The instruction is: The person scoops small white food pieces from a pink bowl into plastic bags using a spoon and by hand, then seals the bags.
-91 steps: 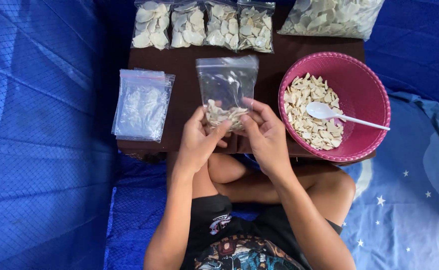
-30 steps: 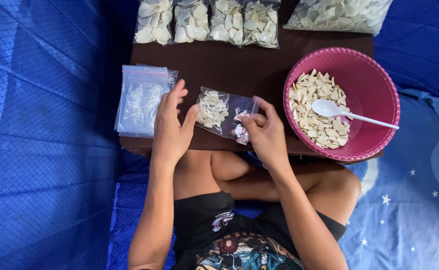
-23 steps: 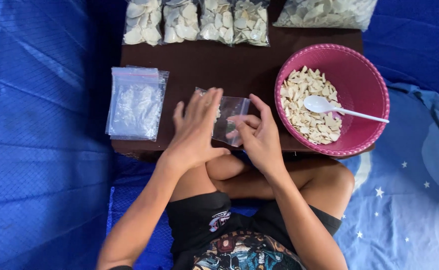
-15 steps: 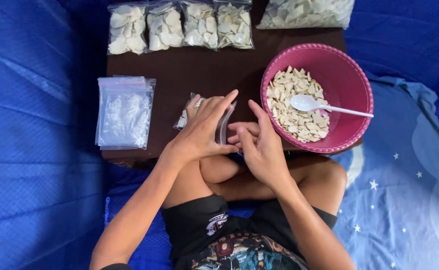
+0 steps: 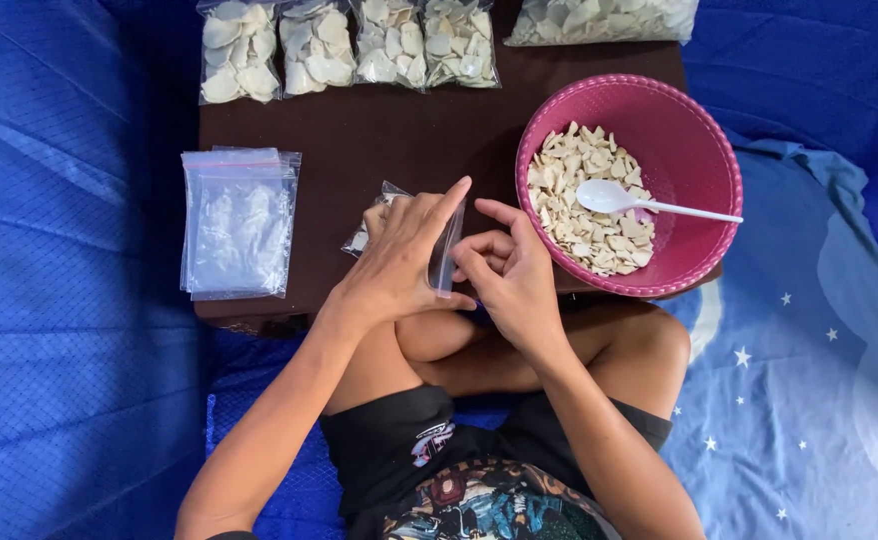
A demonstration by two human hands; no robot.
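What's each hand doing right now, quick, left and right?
Left hand: open, palm flat on the small clear bag of chips on the table.
Right hand: fingers curled at the bag's open end; whether it pinches it cannot be told.

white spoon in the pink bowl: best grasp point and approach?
Grip the white spoon by its handle, near the free end at the bowl's right rim, coming from the right and above. The handle is slim, bare and points right across the pink bowl; the scoop end lies on the pale chips, so probably harder to pinch cleanly.
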